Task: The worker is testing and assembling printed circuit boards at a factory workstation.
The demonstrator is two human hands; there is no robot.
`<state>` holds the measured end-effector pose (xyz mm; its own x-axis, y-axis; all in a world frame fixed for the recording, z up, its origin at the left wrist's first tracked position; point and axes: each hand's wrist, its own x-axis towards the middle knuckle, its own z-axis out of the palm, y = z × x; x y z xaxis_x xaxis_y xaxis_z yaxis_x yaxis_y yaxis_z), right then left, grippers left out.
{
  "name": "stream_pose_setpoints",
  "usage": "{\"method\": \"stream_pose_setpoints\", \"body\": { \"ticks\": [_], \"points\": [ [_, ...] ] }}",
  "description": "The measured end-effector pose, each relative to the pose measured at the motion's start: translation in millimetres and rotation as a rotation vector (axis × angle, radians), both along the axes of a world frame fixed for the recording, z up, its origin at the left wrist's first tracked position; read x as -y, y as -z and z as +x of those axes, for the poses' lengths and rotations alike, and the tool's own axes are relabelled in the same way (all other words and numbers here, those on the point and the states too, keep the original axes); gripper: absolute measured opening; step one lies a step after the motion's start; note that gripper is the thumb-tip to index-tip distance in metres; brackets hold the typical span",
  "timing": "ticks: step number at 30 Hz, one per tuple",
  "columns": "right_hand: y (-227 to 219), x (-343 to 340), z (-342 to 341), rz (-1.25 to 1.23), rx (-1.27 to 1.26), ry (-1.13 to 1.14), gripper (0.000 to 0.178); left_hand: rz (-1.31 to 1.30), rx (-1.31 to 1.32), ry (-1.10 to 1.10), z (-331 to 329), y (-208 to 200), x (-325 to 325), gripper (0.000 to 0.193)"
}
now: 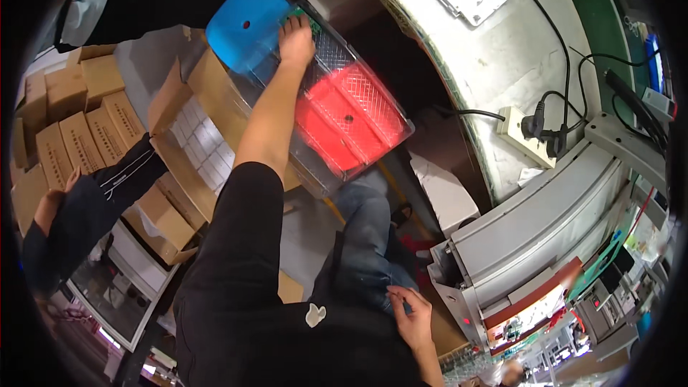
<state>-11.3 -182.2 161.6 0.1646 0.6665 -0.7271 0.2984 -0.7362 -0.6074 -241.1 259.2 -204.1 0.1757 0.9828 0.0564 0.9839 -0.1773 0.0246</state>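
My left hand [296, 41] reaches out to the far end of a clear plastic tray with ridged dividers [331, 185]. Its fingers bend down over a green piece that looks like a circuit board [313, 23]; the fingertips are partly hidden. Under the tray, a blue stool [244, 18] and a red stool [349, 118] show through the clear plastic. My right hand [413, 317] rests low beside my jeans-covered thigh [367, 247], fingers loosely bent and apart, with nothing seen in them.
Left of the tray stands an open carton [168, 93] holding white boxes, with stacked cartons [79, 140] behind. Another person's arm [93, 193] is nearby. At right, a white workbench [473, 50] carries a power strip [527, 136] with black cables, beside a grey machine [530, 201].
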Motion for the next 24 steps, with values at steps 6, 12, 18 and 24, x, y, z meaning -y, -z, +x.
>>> {"method": "stream_pose_setpoints", "body": {
  "ticks": [6,12,18,24],
  "points": [
    [-28.9,-57.5,-2.7,0.13,-0.033,-0.064,0.015,-0.32,1.031,-0.305,-30.3,-47.1,-9.2,0.021],
    [-77.7,-80.1,13.7,0.628,0.389,0.015,0.015,-1.016,1.889,-0.196,51.9,-255.0,127.5,0.032],
    [-124.8,-8.8,61.7,0.762,0.29,0.068,0.039,-1.699,1.327,0.438,125.7,-383.1,268.7,0.024],
    [-129.3,111.3,86.3,0.757,0.258,-0.026,0.049,-2.214,0.761,0.834,217.7,-409.3,342.5,0.02]
  ]
}}
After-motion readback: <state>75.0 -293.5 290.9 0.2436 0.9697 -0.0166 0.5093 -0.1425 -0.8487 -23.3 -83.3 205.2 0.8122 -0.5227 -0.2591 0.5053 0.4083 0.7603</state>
